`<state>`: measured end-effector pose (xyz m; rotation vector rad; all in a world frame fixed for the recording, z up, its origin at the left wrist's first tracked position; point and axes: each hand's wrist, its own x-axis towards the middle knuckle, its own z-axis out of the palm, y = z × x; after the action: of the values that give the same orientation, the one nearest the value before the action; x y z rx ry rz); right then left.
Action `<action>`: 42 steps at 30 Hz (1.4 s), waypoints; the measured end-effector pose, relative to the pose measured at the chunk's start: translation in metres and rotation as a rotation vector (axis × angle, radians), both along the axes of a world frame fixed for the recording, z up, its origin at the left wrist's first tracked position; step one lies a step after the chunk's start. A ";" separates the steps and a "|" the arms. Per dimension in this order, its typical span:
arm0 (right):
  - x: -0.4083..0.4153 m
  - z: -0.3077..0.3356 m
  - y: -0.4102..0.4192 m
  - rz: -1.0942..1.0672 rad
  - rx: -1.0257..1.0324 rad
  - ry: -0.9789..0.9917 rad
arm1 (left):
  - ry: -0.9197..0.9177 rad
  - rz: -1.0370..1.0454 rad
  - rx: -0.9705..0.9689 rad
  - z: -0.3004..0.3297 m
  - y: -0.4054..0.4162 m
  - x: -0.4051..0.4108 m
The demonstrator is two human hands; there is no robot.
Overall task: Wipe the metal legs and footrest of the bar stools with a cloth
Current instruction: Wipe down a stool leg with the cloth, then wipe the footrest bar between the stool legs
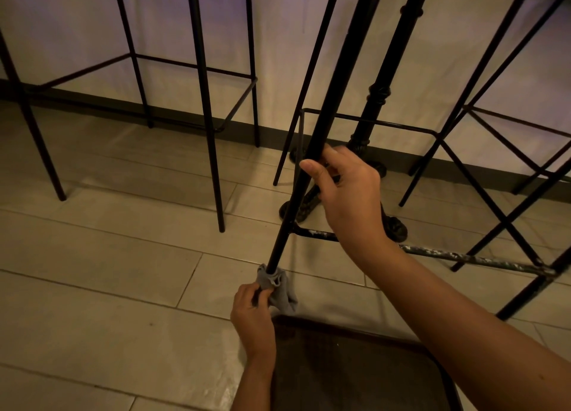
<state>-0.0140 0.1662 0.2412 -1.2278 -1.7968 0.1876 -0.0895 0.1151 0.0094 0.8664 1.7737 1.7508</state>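
A black metal stool leg [312,138] slants from top centre down to the floor. My right hand [346,194] grips it about halfway down. At its foot my left hand [251,311] pinches a grey cloth [278,290] wrapped around the very bottom of the leg. The same stool's worn, paint-chipped footrest bar [463,257] runs to the right behind my right forearm.
Another black stool [204,101] stands at the left, and a third [482,163] at the right. An ornate cast-iron table pedestal [370,117] rises behind the held leg. A dark brown seat or tray [355,367] lies at the bottom. Pale floor planks meet a white wall.
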 end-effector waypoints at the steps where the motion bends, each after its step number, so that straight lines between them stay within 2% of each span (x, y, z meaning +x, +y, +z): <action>1: 0.000 0.000 0.000 0.004 0.000 0.006 | 0.024 -0.001 -0.007 -0.001 0.000 -0.001; 13: 0.001 -0.002 0.001 0.005 0.020 0.000 | 0.091 -0.019 -0.002 0.006 -0.004 -0.007; 17: 0.001 -0.002 0.000 0.013 0.014 -0.003 | 0.054 0.001 -0.026 0.014 -0.008 -0.006; 23: 0.005 0.003 -0.003 0.014 -0.002 -0.022 | 0.038 0.006 0.099 0.054 -0.010 0.005; 26: 0.016 0.005 -0.011 0.013 -0.008 -0.003 | 0.087 0.047 0.163 0.075 -0.016 0.011; 29: 0.029 -0.001 -0.031 0.030 -0.053 -0.057 | 0.082 0.070 0.201 0.100 -0.018 0.018; 32: 0.043 -0.016 -0.056 0.072 -0.130 -0.113 | 0.010 0.079 0.230 0.124 -0.019 0.024; 35: 0.051 -0.035 -0.073 0.118 -0.208 -0.122 | -0.137 0.038 0.220 0.142 -0.023 0.027; 39: 0.047 -0.041 -0.076 0.175 -0.241 -0.151 | -0.351 -0.146 0.189 0.158 -0.030 0.027; 42: 0.042 -0.037 -0.072 0.132 -0.202 -0.144 | -0.423 -0.291 0.191 0.169 -0.036 0.026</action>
<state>0.0276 0.0939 0.2046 -1.2903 -2.0246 0.3722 -0.0640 0.0786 0.1781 0.7185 1.1643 1.7667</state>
